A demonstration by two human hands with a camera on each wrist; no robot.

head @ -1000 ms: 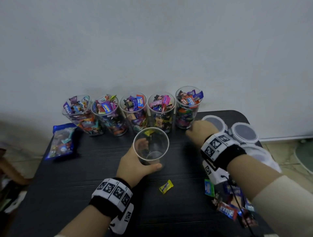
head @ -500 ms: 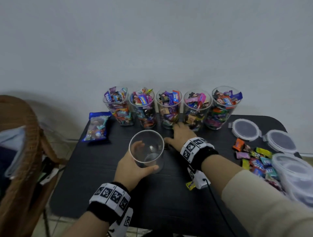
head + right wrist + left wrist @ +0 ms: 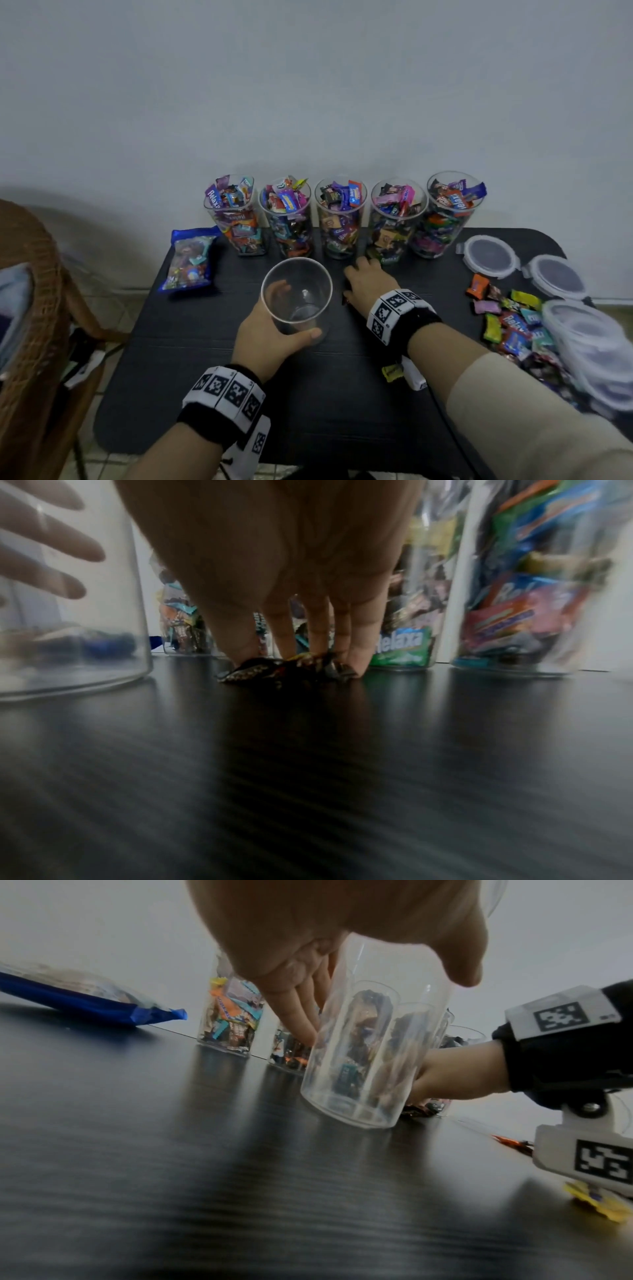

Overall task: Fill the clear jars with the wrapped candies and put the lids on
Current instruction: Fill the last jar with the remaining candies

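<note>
An empty jar [image 3: 296, 295] is gripped upright on the table [image 3: 212, 377] by the left hand [image 3: 270, 337], in front of five full jars [image 3: 340, 219]. A dark candy [image 3: 287, 669] is pressed under the fingertips [image 3: 284, 645] of the right hand [image 3: 370, 284], just right of the jar; a closed pinch is not shown. The candy should be pinched firmly, lifted clear of the rim and dropped in while the jar is steadied. More candies [image 3: 510, 325] and lids [image 3: 489, 257] lie at the right.

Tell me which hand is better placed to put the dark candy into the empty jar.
The right hand. Its fingertips already touch the dark candy on the table, beside the empty jar. The left hand holds that jar steady.
</note>
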